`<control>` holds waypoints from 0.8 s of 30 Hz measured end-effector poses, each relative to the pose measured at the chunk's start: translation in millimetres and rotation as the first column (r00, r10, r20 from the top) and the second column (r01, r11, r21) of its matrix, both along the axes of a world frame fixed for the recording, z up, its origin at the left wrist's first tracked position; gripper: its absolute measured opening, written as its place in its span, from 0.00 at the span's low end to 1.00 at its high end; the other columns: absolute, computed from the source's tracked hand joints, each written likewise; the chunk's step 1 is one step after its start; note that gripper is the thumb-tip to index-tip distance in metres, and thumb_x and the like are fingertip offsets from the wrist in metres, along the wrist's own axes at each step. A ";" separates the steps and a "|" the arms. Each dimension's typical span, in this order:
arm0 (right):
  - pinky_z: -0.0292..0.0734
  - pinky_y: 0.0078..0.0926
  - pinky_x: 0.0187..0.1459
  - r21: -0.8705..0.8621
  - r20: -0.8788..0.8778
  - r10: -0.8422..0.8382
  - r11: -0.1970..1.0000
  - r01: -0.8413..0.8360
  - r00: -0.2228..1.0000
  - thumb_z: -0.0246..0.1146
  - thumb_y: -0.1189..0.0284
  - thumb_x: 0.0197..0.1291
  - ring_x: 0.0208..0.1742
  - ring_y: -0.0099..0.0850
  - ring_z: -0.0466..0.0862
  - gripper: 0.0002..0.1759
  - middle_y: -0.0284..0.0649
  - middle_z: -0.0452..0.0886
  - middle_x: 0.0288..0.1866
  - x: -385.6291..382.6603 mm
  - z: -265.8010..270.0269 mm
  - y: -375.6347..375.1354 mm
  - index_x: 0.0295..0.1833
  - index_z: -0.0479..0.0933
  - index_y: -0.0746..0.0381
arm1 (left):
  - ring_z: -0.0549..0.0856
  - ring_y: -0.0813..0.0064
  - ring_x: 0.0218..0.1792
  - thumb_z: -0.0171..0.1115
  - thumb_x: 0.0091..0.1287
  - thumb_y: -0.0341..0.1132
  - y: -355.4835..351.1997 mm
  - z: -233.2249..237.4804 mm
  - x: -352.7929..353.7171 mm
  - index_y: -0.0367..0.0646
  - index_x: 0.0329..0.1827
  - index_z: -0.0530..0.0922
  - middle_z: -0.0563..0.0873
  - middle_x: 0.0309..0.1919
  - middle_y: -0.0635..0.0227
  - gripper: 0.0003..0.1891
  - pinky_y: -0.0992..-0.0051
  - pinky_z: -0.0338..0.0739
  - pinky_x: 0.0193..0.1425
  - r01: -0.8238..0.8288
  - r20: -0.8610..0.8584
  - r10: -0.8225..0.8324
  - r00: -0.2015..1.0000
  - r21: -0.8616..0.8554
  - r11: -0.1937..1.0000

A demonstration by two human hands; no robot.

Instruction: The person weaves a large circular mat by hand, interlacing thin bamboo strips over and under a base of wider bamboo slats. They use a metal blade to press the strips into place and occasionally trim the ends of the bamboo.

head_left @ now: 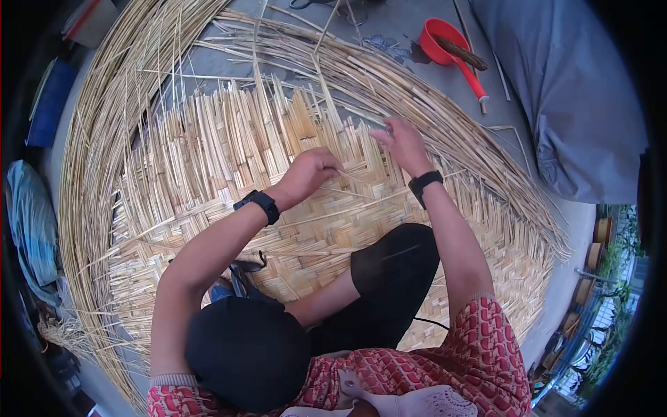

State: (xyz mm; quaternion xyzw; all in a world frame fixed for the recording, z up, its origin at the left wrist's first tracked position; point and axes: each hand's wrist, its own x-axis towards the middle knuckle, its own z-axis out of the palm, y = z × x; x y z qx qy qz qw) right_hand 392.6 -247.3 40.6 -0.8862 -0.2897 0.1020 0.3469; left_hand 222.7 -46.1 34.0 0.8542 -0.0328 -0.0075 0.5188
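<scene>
A large woven mat of pale split reeds [292, 222] lies beneath me, its far edge ending in loose upright strips. My left hand [309, 175], with a dark band on the wrist, is just above the mat's middle, thumb and fingers pinched together on a thin reed strip [354, 178]. To its right, my right hand [405, 144] is raised near the far edge of the weave. Its fingers are apart, slightly blurred, and nothing shows between them.
Long reed bundles [417, 104] curve around the mat's far side and left. A red ladle [448, 48] with a brown stick in it lies at the upper right. Grey sheeting [563, 97] is on the right, a bluish plastic bag [33, 222] at the far left.
</scene>
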 end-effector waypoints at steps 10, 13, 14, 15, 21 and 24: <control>0.75 0.22 0.44 0.063 -0.658 0.222 0.968 -0.241 0.720 0.76 0.66 0.56 0.40 0.19 0.79 0.16 0.30 0.82 0.39 19.0 -7.9 53.2 0.44 0.80 0.62 | 0.85 0.68 0.30 0.70 0.61 0.31 -17.4 28.1 15.1 0.41 0.43 0.88 0.85 0.30 0.63 0.09 0.70 0.80 0.39 -0.271 -0.125 0.265 0.956 -0.029 0.962; 0.75 0.22 0.44 0.111 -0.603 0.232 0.972 -0.208 0.763 0.76 0.67 0.56 0.40 0.18 0.79 0.17 0.30 0.83 0.39 5.3 -7.8 39.1 0.46 0.81 0.64 | 0.85 0.71 0.28 0.68 0.62 0.30 -12.0 15.9 32.5 0.40 0.48 0.87 0.86 0.28 0.64 0.12 0.72 0.80 0.38 -0.336 -0.321 0.305 0.897 -0.045 0.941; 0.74 0.22 0.45 0.192 -0.568 0.260 0.965 -0.181 0.781 0.75 0.68 0.57 0.42 0.18 0.79 0.16 0.30 0.83 0.40 1.1 -7.2 36.6 0.47 0.81 0.64 | 0.85 0.73 0.28 0.67 0.63 0.28 -7.5 5.7 36.2 0.40 0.52 0.86 0.86 0.28 0.65 0.14 0.73 0.80 0.37 -0.352 -0.392 0.304 0.868 -0.055 0.934; 0.74 0.22 0.45 0.194 -0.572 0.270 0.962 -0.192 0.775 0.75 0.68 0.57 0.42 0.18 0.79 0.16 0.30 0.83 0.40 -3.6 -1.5 36.9 0.47 0.81 0.64 | 0.85 0.73 0.28 0.67 0.63 0.28 -3.1 -5.8 37.8 0.40 0.52 0.86 0.86 0.28 0.65 0.14 0.73 0.80 0.37 -0.364 -0.396 0.315 0.863 -0.052 0.930; 0.74 0.33 0.60 -0.018 -0.599 0.123 0.986 -0.167 0.792 0.63 0.48 0.68 0.56 0.35 0.82 0.33 0.46 0.83 0.59 9.3 -14.5 45.5 0.59 0.78 0.70 | 0.87 0.68 0.49 0.57 0.68 0.19 -8.1 -21.9 2.8 0.40 0.70 0.72 0.86 0.48 0.62 0.26 0.75 0.82 0.53 -0.487 -0.029 0.499 0.866 -0.274 0.829; 0.70 0.35 0.66 -0.121 -0.556 0.150 0.958 -0.258 0.817 0.56 0.40 0.68 0.64 0.47 0.80 0.44 0.59 0.79 0.64 7.1 -0.3 54.4 0.64 0.74 0.75 | 0.66 0.50 0.73 0.63 0.69 0.46 -21.9 -11.8 -41.7 0.51 0.77 0.66 0.71 0.70 0.55 0.33 0.41 0.66 0.69 -0.181 0.229 0.082 0.970 0.449 0.875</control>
